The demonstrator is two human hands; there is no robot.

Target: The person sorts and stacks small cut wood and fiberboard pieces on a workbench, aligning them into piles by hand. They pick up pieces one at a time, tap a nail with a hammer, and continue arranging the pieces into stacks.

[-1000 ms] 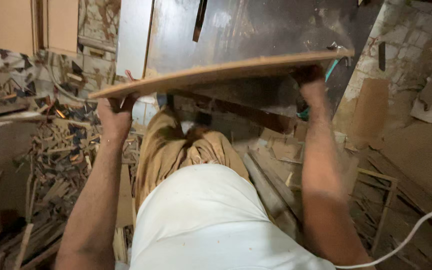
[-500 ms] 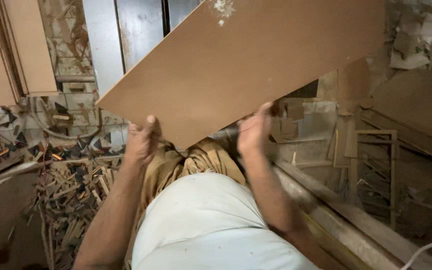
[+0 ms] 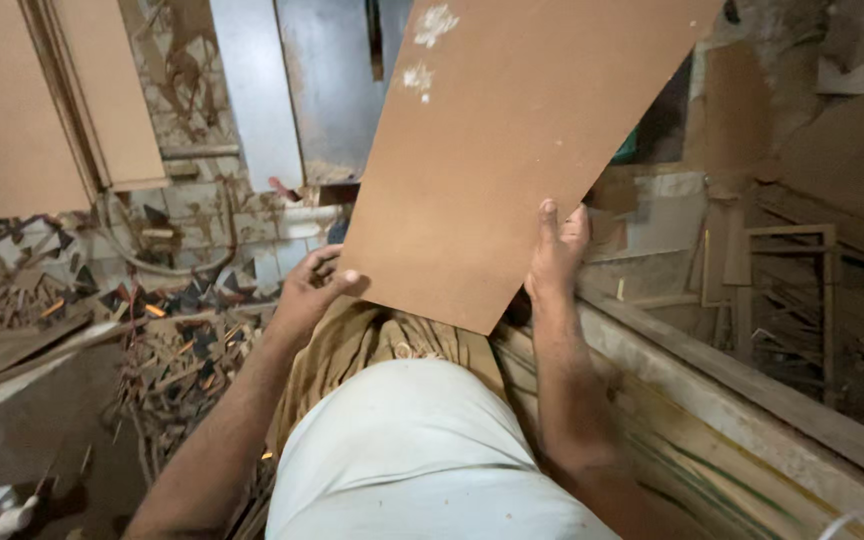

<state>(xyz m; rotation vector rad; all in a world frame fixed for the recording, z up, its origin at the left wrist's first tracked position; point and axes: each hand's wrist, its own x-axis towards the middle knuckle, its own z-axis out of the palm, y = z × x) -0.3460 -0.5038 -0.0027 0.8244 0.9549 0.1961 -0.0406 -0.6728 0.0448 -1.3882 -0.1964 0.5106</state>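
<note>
I hold a large brown fibreboard panel (image 3: 512, 140) tilted up in front of me, its flat face toward the camera, with two white smears near its top. My left hand (image 3: 307, 290) grips the panel's lower left corner from beneath. My right hand (image 3: 557, 250) clasps its lower right edge, thumb on the face. The panel's top runs out of view. My white shirt and tan trousers fill the bottom centre.
More brown boards (image 3: 42, 100) lean at the upper left. A pile of wood offcuts (image 3: 167, 360) covers the floor on the left. A long timber ledge (image 3: 752, 400) runs along the right, with wooden frames (image 3: 782, 290) behind it. A grey metal panel (image 3: 292, 90) stands ahead.
The panel swung from lying edge-on and nearly flat to standing steeply with its face toward me, and shifted right. My hands came closer together along its lower edge.
</note>
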